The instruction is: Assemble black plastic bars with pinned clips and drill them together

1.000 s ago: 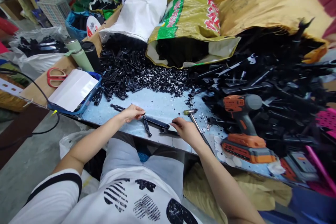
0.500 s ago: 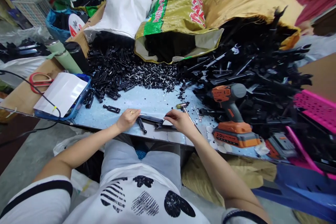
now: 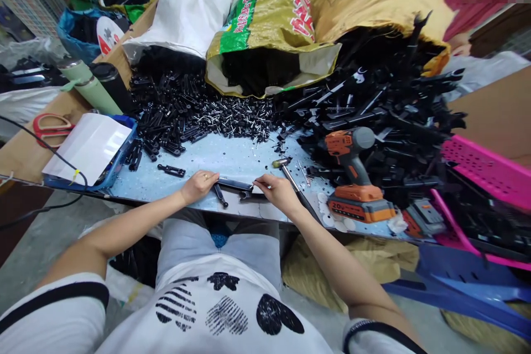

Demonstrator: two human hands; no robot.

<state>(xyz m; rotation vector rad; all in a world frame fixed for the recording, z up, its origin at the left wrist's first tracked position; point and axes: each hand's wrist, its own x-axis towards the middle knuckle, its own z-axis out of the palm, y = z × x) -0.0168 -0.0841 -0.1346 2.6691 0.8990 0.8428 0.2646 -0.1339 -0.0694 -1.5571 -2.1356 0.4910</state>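
Near the front edge of the bench, my left hand [image 3: 199, 186] is closed on the left end of a long black bar [image 3: 235, 183]. At the bar's right end are the pinched fingertips of my right hand [image 3: 276, 191]; anything small between them is hidden. Below the bar lies a short black link piece [image 3: 221, 197] with a rounded end. Beside that shows a fork-like open jaw [image 3: 244, 195], partly covered. A hammer [image 3: 283, 163] with a dark handle lies just right of my right hand. Another black link piece [image 3: 171, 170] rests left of my left hand.
An orange cordless drill [image 3: 354, 177] stands at right, before a heap of black wrench-shaped parts [image 3: 394, 116]. Small black links [image 3: 161, 116] and metal pins [image 3: 236, 113] are piled behind. Scissors [image 3: 53, 130] and a blue tray [image 3: 133, 135] are at left; a pink basket [image 3: 489, 171] is far right.
The whole scene has shifted slightly left with the camera. My hands still hold the bar in nearly the same place; more of the hammer shows beside my right hand.
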